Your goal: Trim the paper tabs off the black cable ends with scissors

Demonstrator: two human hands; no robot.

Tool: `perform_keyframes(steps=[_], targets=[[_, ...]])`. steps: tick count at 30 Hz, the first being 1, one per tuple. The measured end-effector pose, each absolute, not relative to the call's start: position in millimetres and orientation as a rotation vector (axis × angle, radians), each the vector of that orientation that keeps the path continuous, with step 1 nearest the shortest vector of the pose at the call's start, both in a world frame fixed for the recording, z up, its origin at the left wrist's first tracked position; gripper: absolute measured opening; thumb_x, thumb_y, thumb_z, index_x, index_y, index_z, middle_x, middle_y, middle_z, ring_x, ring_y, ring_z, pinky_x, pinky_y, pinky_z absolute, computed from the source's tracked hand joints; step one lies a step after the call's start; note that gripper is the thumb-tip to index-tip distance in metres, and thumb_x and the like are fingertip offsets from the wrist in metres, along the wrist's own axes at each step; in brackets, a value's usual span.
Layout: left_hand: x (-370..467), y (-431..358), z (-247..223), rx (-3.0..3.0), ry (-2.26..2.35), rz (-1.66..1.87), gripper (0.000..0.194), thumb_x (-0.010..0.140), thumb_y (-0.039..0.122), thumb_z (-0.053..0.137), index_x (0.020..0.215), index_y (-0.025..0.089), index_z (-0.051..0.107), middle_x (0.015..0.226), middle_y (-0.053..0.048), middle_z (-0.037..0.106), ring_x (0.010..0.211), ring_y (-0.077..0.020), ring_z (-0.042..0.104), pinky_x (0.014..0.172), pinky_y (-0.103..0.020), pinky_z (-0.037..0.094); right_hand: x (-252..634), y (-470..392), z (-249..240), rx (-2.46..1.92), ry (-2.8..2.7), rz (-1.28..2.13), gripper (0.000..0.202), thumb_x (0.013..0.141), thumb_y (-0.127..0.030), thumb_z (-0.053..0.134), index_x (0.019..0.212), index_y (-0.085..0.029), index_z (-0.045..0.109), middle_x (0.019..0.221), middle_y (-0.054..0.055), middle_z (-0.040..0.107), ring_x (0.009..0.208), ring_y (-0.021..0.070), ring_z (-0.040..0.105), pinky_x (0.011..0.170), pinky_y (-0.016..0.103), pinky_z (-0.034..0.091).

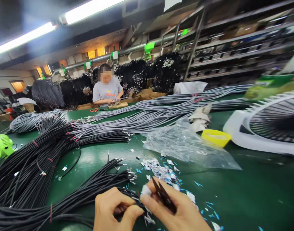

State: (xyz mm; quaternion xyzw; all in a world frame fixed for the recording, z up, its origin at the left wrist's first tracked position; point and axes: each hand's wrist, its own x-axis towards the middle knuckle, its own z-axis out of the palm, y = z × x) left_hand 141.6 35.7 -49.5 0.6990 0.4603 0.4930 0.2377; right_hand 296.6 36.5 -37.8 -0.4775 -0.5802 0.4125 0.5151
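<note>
At the bottom centre, my left hand (115, 210) is closed, thumb and fingers pinched round the end of a black cable beside a bundle of black cables (86, 195). My right hand (172, 205) sits just right of it, its fingers closed round dark scissors (164, 196) whose pointed blades stick up and are slightly apart. A small white piece (146, 190) lies between the thumb and fingertips of that hand. Cable ends with pale wires (149, 218) show below and between the hands. Behind the hands lies a heap of white and blue scraps (158, 168).
Grey cables (156, 109) and more black cables (29, 166) cover the green table (257, 189). A plastic bag (185, 144), yellow bowl (216, 138) and white fan (276, 122) stand right. A green fan (2, 145) is left. Across the table, a person (107, 88) handles small parts near red scissors (94, 110).
</note>
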Motion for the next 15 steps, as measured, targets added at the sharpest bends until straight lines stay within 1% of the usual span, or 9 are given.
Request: perform_keyframes(steps=[2, 4, 7, 8, 9, 10, 11, 13, 15], targets=[[140, 36, -48, 1.979, 1.207, 1.353, 0.017, 0.077, 0.02, 0.066, 0.06, 0.017, 0.065, 0.054, 0.001, 0.058, 0.05, -0.0102, 0.053, 0.048, -0.017, 0.037, 294, 37, -37, -1.156, -1.351, 1.091, 0.033, 0.077, -0.047, 0.065, 0.063, -0.019, 0.054, 0.059, -0.004, 0.047, 0.054, 0.0125, 0.044, 0.051, 0.021, 0.041], [139, 37, -47, 2.041, 1.164, 1.39, 0.013, 0.075, 0.015, 0.066, 0.062, 0.018, 0.065, 0.056, 0.002, 0.059, 0.051, -0.0098, 0.053, 0.05, -0.017, 0.037, 291, 35, -38, -1.126, -1.265, 1.289, 0.043, 0.073, -0.059, 0.066, 0.067, -0.018, 0.052, 0.053, -0.007, 0.038, 0.047, 0.0093, 0.031, 0.044, 0.02, 0.031], [140, 40, -45, 2.099, 1.094, 1.442, 0.015, 0.076, 0.014, 0.064, 0.061, 0.017, 0.061, 0.056, 0.002, 0.057, 0.05, -0.0093, 0.05, 0.048, -0.018, 0.035, 286, 31, -39, -0.991, -1.108, 1.68, 0.056, 0.065, -0.073, 0.062, 0.07, -0.02, 0.047, 0.049, -0.013, 0.021, 0.043, 0.0064, 0.009, 0.039, 0.019, 0.013], [140, 41, -44, 2.101, 1.08, 1.455, 0.016, 0.077, 0.015, 0.063, 0.061, 0.016, 0.06, 0.056, 0.002, 0.055, 0.049, -0.009, 0.048, 0.047, -0.018, 0.034, 285, 30, -39, -0.956, -1.092, 1.755, 0.057, 0.064, -0.075, 0.061, 0.07, -0.02, 0.045, 0.049, -0.014, 0.018, 0.044, 0.0064, 0.006, 0.039, 0.019, 0.011], [141, 41, -44, 2.101, 1.076, 1.466, 0.017, 0.077, 0.015, 0.063, 0.061, 0.016, 0.059, 0.056, 0.003, 0.054, 0.049, -0.0087, 0.047, 0.046, -0.018, 0.033, 284, 30, -39, -0.951, -1.116, 1.743, 0.057, 0.064, -0.076, 0.06, 0.07, -0.021, 0.045, 0.049, -0.014, 0.018, 0.044, 0.0067, 0.007, 0.039, 0.019, 0.012], [143, 40, -44, 2.101, 1.085, 1.475, 0.017, 0.077, 0.015, 0.062, 0.06, 0.016, 0.058, 0.055, 0.003, 0.053, 0.048, -0.0085, 0.046, 0.046, -0.018, 0.033, 283, 31, -39, -0.966, -1.179, 1.632, 0.056, 0.067, -0.076, 0.057, 0.069, -0.021, 0.045, 0.049, -0.012, 0.023, 0.043, 0.0075, 0.012, 0.039, 0.019, 0.016], [144, 39, -44, 2.101, 1.11, 1.476, 0.018, 0.077, 0.015, 0.061, 0.059, 0.016, 0.057, 0.055, 0.003, 0.052, 0.048, -0.0084, 0.046, 0.047, -0.018, 0.032, 283, 33, -39, -0.986, -1.272, 1.438, 0.055, 0.071, -0.076, 0.052, 0.069, -0.022, 0.045, 0.05, -0.01, 0.03, 0.043, 0.009, 0.02, 0.041, 0.021, 0.022], [146, 37, -45, 2.083, 1.179, 1.45, 0.021, 0.077, 0.015, 0.06, 0.057, 0.016, 0.055, 0.053, 0.003, 0.05, 0.048, -0.0083, 0.046, 0.047, -0.018, 0.031, 285, 40, -40, -1.015, -1.477, 0.95, 0.051, 0.081, -0.071, 0.043, 0.064, -0.022, 0.044, 0.056, -0.004, 0.042, 0.047, 0.0132, 0.034, 0.045, 0.025, 0.031], [147, 35, -46, 2.011, 1.241, 1.41, 0.023, 0.078, 0.019, 0.06, 0.055, 0.016, 0.055, 0.052, 0.003, 0.049, 0.048, -0.0087, 0.046, 0.047, -0.019, 0.031, 290, 48, -40, -1.039, -1.575, 0.611, 0.047, 0.088, -0.062, 0.039, 0.061, -0.023, 0.041, 0.058, -0.001, 0.046, 0.049, 0.0154, 0.039, 0.046, 0.026, 0.033]])
